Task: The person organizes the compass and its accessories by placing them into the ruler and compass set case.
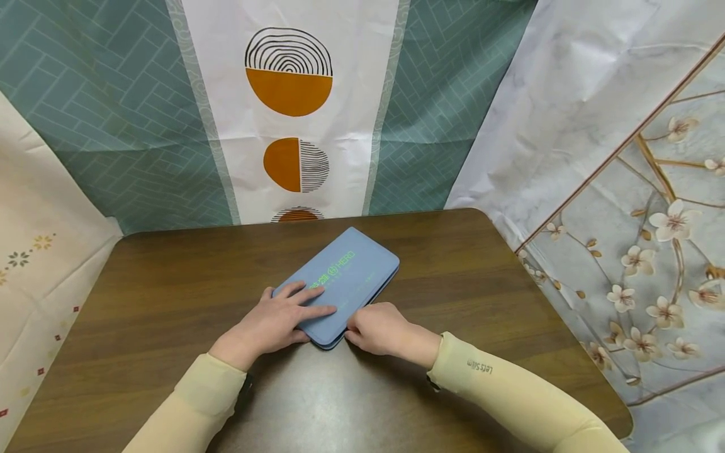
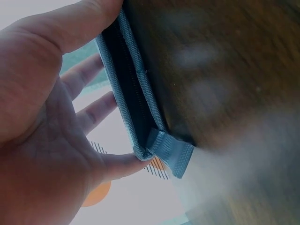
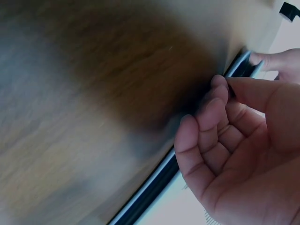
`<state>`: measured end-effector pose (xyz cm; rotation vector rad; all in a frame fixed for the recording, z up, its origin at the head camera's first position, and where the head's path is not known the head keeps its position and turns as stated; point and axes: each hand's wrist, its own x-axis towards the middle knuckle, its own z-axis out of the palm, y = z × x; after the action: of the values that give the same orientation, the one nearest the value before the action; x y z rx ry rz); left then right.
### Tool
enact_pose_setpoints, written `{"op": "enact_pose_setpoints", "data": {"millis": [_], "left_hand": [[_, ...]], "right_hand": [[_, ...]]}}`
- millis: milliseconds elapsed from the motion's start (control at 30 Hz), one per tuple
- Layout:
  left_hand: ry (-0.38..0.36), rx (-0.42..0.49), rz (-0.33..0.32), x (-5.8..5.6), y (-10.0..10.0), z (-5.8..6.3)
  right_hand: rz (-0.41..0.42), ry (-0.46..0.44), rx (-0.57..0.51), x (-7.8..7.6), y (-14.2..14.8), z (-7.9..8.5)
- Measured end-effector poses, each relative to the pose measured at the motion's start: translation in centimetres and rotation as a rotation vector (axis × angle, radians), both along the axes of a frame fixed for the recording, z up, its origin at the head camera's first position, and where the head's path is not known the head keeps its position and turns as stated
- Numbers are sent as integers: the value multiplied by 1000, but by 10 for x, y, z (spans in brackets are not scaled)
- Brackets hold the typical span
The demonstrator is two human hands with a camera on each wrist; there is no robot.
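Observation:
A flat blue zippered case (image 1: 365,267) with green lettering that includes "HERO" lies at a slant on the table. My left hand (image 1: 269,322) rests on its lower left part, fingers spread over the cover and thumb at the near edge. Along the case's side runs a dark zip (image 2: 129,79), ending at a small fabric tab (image 2: 173,152) in the left wrist view. At the near right edge, my right hand (image 1: 382,328) has curled fingers, with thumb and forefinger pinching at the zip. The zipper pull itself is mostly hidden by those fingertips.
The brown wooden table (image 1: 181,283) has rounded corners. Behind it hangs a green and white curtain (image 1: 351,113) with orange half circles. A flowered cloth (image 1: 640,283) hangs along the right side, and a pale cloth (image 1: 45,220) along the left.

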<state>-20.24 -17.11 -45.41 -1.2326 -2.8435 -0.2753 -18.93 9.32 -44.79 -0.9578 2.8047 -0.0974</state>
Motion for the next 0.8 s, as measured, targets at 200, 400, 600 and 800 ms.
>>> {"op": "enact_pose_setpoints", "data": {"millis": [200,400,600,800], "left_hand": [[4,-8,0,-1,0,0],[11,-10,-1,-1,0,0],[31,-12,19,2,2,-2],[80,-80,103,13,15,-6]], "right_hand": [[80,-6,26,7,-9,1],[114,15,60,11,-16,-1],[131,-18,3,9,-11,-2],[85,-95,-47,2,5,0]]}}
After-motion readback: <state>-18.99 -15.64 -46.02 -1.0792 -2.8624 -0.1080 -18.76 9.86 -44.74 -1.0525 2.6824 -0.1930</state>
